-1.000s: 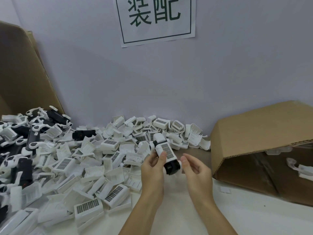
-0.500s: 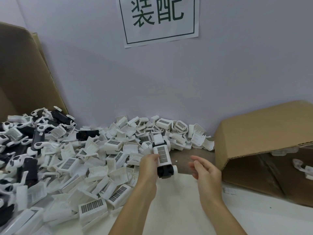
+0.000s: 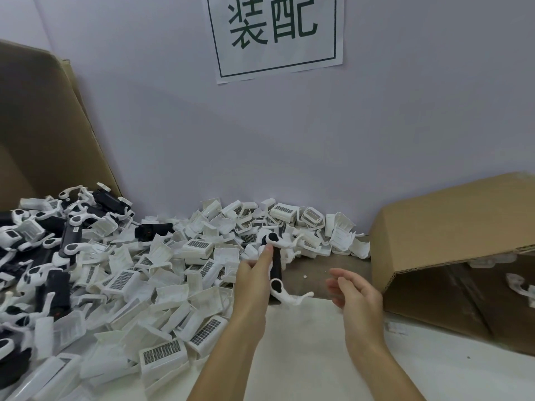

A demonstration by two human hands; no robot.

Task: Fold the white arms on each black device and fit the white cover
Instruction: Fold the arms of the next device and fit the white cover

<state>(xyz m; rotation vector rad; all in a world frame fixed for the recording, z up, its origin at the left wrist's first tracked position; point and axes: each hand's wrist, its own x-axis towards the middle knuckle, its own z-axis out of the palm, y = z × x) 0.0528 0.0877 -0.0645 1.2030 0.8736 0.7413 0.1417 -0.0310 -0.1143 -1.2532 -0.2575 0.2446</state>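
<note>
Holding a black device [image 3: 276, 263] upright over the white table [image 3: 304, 357].
The left hand [image 3: 254, 273] grips the smooth black stick, pointer finger straight up it; thin curved white arms [image 3: 289, 296] stick out. The right hand [image 3: 354, 290] floats beside it, fingers loose, holding nothing. Farther back lie boxy white covers [image 3: 199, 247] with grids, and a brown cardboard box [image 3: 451, 227].

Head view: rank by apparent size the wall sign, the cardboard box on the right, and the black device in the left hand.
1. Cardboard box, largest, though it is cut off at the frame edge.
2. Wall sign, also cropped at the top.
3. Black device, held by the left hand, clearly smallest.
</note>
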